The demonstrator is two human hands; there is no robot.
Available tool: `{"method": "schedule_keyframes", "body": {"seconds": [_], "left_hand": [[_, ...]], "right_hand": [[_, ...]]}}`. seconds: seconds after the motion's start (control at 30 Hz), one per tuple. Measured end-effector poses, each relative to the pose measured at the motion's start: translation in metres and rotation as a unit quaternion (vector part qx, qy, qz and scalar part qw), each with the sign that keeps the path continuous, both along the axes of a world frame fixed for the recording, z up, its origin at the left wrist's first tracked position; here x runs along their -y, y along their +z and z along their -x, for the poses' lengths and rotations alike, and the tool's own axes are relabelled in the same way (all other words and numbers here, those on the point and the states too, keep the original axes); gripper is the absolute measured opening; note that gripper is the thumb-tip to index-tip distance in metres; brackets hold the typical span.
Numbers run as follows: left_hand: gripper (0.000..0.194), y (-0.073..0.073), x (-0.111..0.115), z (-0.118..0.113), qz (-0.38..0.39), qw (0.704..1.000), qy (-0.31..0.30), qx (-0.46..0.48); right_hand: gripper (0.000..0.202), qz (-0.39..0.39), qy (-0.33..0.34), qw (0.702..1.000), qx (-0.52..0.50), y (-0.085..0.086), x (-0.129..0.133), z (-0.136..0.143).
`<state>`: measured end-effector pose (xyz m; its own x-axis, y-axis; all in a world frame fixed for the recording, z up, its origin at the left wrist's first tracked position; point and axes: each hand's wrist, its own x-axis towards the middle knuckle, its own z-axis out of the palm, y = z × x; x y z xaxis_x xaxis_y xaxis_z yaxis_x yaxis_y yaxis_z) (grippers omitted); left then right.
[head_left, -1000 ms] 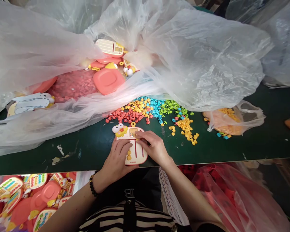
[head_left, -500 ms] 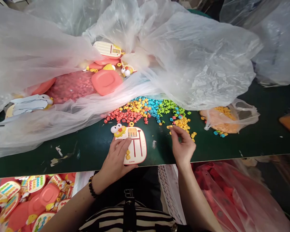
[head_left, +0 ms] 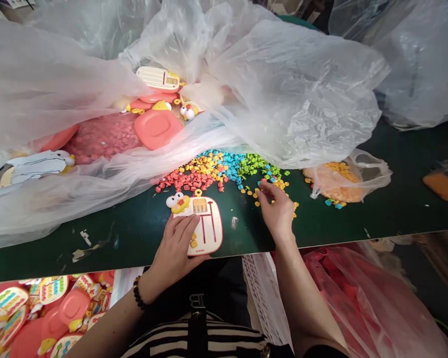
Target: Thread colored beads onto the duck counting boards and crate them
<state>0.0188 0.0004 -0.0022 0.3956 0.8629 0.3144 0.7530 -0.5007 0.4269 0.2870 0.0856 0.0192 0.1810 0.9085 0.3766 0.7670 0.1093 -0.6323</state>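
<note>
A white toy board with a duck head [head_left: 212,231] lies flat at the table's near edge, with red slots and a small picture panel on its face. My left hand [head_left: 177,243] grips its left side, fingers over the face and thumb along the bottom edge. Yellow beads [head_left: 193,241] show on the board beside those fingers. To the right, my right hand [head_left: 278,214] has thumb and fingers curled into a pinch over a scatter of yellow beads [head_left: 249,192]. Whatever its fingertips hold is too small or hidden to make out.
Heaps of red beads [head_left: 188,180], blue beads [head_left: 232,164] and green beads [head_left: 254,165] lie beyond the board. Large clear plastic bags [head_left: 321,99] cover the back. A small bag of yellow pieces [head_left: 345,184] sits right. Finished-looking toys [head_left: 54,288] fill a container below left.
My right hand has lowered toward the yellow beads, its fingers reaching among them. The left hand stays on the toy board. The whole view has shifted slightly.
</note>
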Motion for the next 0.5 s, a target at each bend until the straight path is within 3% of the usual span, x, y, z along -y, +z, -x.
{"method": "schedule_keyframes", "body": {"seconds": [0.23,0.37,0.5], "left_hand": [[0.085,0.000,-0.001,0.000,-0.007,1.000,-0.005,-0.007],[0.084,0.001,-0.001,0.000,0.006,1.000,0.001,-0.003],[0.084,0.000,0.000,0.001,0.011,1.000,-0.002,0.000]], "right_hand": [[0.021,0.017,0.210,0.965,0.155,0.006,-0.040,0.045],[0.012,0.044,0.212,0.949,0.230,0.003,-0.061,0.056],[0.012,0.024,0.198,0.944,0.262,0.002,-0.065,0.059]]}}
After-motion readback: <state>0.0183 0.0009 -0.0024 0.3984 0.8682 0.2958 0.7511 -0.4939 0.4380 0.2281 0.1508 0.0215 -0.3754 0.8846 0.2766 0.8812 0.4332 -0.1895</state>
